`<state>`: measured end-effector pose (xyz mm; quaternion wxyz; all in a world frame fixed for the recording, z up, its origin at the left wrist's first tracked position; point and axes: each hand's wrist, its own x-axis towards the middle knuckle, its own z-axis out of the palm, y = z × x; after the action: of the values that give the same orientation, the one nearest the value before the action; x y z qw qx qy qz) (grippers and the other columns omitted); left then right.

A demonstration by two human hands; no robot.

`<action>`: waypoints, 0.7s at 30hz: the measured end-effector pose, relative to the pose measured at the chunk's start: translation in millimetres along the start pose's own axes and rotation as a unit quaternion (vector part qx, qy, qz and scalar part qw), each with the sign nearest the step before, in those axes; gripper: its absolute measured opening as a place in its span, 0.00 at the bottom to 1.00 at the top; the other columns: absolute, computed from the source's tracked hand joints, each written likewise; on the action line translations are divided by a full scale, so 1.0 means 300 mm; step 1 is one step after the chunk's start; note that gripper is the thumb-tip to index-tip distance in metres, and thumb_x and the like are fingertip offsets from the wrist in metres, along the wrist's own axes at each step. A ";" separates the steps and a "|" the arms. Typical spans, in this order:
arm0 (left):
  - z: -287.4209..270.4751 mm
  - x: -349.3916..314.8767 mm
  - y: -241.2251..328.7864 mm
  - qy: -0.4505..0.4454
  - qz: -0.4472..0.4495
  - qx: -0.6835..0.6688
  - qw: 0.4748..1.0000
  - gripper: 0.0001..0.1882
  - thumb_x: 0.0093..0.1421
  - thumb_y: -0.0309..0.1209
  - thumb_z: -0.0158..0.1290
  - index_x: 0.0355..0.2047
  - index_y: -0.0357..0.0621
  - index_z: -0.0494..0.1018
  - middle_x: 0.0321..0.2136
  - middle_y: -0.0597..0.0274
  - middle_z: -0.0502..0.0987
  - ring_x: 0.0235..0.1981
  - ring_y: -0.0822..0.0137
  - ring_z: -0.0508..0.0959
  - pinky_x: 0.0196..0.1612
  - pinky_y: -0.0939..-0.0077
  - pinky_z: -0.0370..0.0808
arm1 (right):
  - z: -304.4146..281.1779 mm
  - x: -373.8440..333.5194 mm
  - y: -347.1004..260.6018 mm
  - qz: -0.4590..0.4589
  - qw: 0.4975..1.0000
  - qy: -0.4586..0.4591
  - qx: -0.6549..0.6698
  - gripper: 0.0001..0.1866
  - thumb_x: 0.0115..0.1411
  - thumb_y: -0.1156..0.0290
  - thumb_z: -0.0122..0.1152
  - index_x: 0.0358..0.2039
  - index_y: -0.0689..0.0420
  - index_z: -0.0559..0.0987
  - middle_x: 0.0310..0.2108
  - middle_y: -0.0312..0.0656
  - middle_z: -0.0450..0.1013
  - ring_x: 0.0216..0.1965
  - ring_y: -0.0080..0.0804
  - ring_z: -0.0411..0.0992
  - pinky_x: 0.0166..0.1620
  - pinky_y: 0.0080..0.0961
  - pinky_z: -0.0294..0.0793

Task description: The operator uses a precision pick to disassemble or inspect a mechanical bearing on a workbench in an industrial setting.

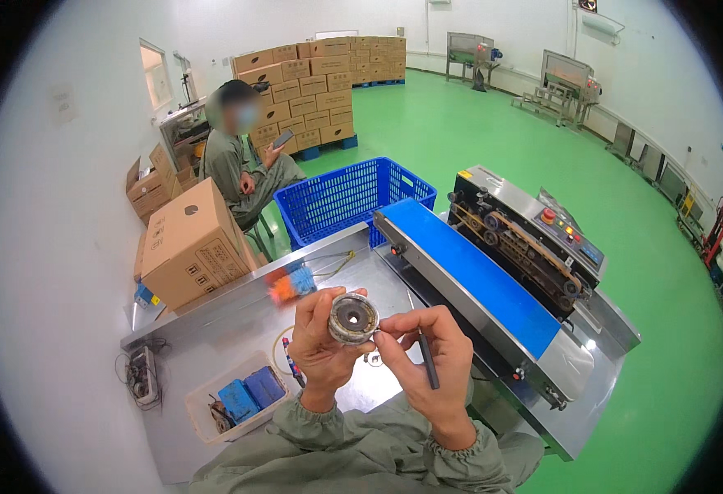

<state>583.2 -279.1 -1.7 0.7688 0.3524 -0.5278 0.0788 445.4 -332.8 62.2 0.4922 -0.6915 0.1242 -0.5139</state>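
Observation:
My left hand (322, 346) is closed around a round metal wheel (354, 319), lifted above the steel table. The wheel has a dark inner face and a small hole through its middle. My right hand (431, 362) holds a slim black tool (427, 359) between its fingers, its lower end pointing down toward the palm. The thumb and fingertips of that hand also touch the wheel's right rim. Whether they pinch some small part there, I cannot tell. A few small metal pieces (374, 359) lie on the table just below the wheel.
A steel table (172, 346) carries a tray (205, 420) with blue boxes, a power strip (143, 375) and an orange-and-blue bundle (293, 283). To the right stands a machine (526, 239) with a blue conveyor belt (468, 272). Beyond are a blue crate (353, 198), cartons (192, 239) and a seated person (242, 156).

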 end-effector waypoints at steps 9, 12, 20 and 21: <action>0.008 -0.005 0.009 0.003 -0.017 -0.013 1.000 0.42 0.45 0.30 0.70 0.61 0.41 0.64 0.53 0.50 0.66 0.52 0.47 0.75 0.52 0.64 0.79 | -0.010 0.012 -0.002 0.004 0.999 -0.017 0.029 0.10 0.52 0.77 0.68 0.34 0.62 0.75 0.27 0.39 0.78 0.28 0.19 0.76 0.30 0.15 0.71; 0.006 -0.008 0.004 0.012 -0.032 -0.030 0.999 0.42 0.46 0.31 0.70 0.61 0.41 0.63 0.53 0.50 0.66 0.52 0.48 0.75 0.52 0.64 0.79 | -0.009 0.015 -0.019 0.045 0.997 -0.040 0.038 0.12 0.52 0.80 0.66 0.34 0.62 0.72 0.31 0.41 0.76 0.31 0.19 0.71 0.35 0.16 0.69; 0.012 -0.027 -0.019 0.055 -0.069 -0.126 0.988 0.45 0.48 0.35 0.69 0.64 0.43 0.59 0.54 0.54 0.69 0.52 0.51 0.75 0.52 0.64 0.77 | 0.002 0.016 -0.001 -0.008 0.999 -0.021 0.036 0.11 0.52 0.78 0.67 0.33 0.61 0.73 0.28 0.38 0.78 0.27 0.17 0.74 0.30 0.14 0.69; 0.013 -0.024 -0.019 0.071 -0.086 -0.165 0.980 0.44 0.49 0.36 0.68 0.64 0.43 0.59 0.54 0.54 0.69 0.52 0.50 0.75 0.52 0.64 0.77 | 0.002 0.016 -0.003 -0.009 0.999 -0.022 0.036 0.11 0.52 0.78 0.67 0.33 0.61 0.73 0.28 0.38 0.78 0.27 0.17 0.74 0.30 0.14 0.69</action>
<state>579.9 -283.9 -9.7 0.8558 0.2586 -0.4452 -0.0507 447.7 -335.3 65.8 0.5144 -0.6858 0.0882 -0.5072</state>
